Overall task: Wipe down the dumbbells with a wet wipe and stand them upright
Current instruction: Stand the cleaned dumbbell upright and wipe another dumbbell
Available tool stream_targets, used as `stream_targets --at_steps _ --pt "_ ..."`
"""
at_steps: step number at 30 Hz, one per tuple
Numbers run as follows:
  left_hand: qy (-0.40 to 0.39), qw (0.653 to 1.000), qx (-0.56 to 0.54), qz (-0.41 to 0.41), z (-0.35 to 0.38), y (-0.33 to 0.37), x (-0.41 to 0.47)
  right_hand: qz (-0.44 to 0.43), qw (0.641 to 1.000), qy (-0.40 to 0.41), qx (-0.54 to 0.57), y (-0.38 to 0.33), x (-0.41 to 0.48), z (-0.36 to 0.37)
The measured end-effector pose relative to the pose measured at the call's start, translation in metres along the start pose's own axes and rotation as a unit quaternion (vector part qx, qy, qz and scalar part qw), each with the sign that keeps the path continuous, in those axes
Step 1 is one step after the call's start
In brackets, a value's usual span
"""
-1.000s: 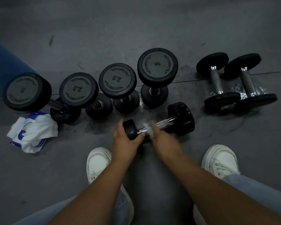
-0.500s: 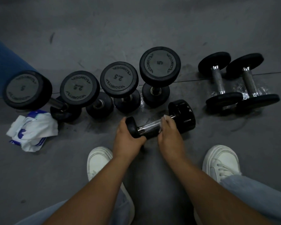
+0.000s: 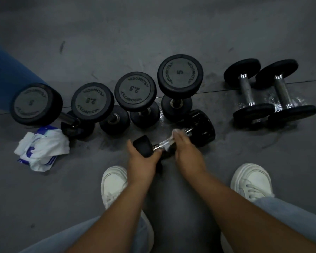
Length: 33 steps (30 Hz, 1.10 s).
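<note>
Gripping the dumbbell point(image 3: 201, 127) by its near head in our left hand point(image 3: 140, 159), in front of the upright row point(image 3: 135, 92), we are wiping its handle with the wipe point(image 3: 175, 132) pinched in our right hand point(image 3: 186, 152), likely tipping it upright there next.

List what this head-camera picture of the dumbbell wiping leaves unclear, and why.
Handle of the held dumbbell, head view: partly covered by the right hand and wet wipe.
Its near end: wrapped by the left hand.
Blue object, left edge: cut off.
Wipe pack print: crumpled, too small to read.
</note>
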<state>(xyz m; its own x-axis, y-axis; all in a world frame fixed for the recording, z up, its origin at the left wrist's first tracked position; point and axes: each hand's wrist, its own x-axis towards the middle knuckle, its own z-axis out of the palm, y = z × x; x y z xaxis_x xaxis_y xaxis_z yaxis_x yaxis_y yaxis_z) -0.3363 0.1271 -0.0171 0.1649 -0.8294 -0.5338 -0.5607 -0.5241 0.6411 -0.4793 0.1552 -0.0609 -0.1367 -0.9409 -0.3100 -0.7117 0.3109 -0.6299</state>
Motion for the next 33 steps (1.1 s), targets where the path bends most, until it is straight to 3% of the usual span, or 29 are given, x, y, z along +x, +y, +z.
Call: stream_targets --at_steps 3,7,10,13,15,16,18,20,22,23,26,30,33 --pt "-0.004 1.000 -0.024 0.000 0.009 -0.005 -0.007 -0.074 0.993 -0.084 -0.030 -0.002 0.004 -0.002" --pt "-0.015 0.999 0.025 -0.014 0.002 -0.002 0.007 -0.018 0.998 -0.051 -0.032 -0.001 0.019 -0.008" --pt "-0.054 0.994 0.086 -0.037 -0.011 0.003 0.018 -0.056 0.997 -0.059 0.000 -0.015 0.015 0.002" --pt "-0.100 0.989 0.084 -0.065 -0.024 0.006 0.025 -0.041 0.994 0.055 0.088 -0.005 -0.003 0.011" --pt "-0.057 0.994 0.066 -0.067 -0.022 0.005 0.018 0.027 0.984 0.148 0.095 0.009 -0.013 0.009" --pt "-0.026 0.995 0.069 -0.061 -0.017 0.004 0.010 0.060 0.984 0.144 0.081 0.010 -0.018 0.009" --pt "0.009 0.997 0.075 -0.035 -0.007 -0.002 -0.013 0.043 0.998 0.028 0.047 -0.004 -0.019 0.014" --pt "0.006 0.999 0.051 -0.011 -0.002 -0.009 -0.027 -0.090 0.991 -0.103 0.000 -0.023 -0.018 0.004" --pt "-0.004 1.000 0.018 -0.018 -0.001 -0.016 -0.024 -0.059 0.993 -0.066 -0.072 -0.016 -0.007 -0.009" --pt "-0.003 1.000 0.006 -0.026 -0.002 -0.017 -0.022 -0.004 0.996 -0.030 -0.084 -0.012 -0.003 -0.017" --pt "0.009 0.999 0.022 -0.037 -0.001 -0.011 -0.021 -0.024 0.990 -0.050 -0.128 0.002 0.004 -0.018" --pt "-0.001 0.997 0.076 -0.031 -0.012 -0.002 -0.004 -0.022 0.998 -0.025 -0.045 -0.005 0.022 -0.012" --pt "-0.066 0.991 0.111 -0.034 -0.029 0.009 0.019 0.011 1.000 -0.015 0.001 -0.009 0.027 -0.012"
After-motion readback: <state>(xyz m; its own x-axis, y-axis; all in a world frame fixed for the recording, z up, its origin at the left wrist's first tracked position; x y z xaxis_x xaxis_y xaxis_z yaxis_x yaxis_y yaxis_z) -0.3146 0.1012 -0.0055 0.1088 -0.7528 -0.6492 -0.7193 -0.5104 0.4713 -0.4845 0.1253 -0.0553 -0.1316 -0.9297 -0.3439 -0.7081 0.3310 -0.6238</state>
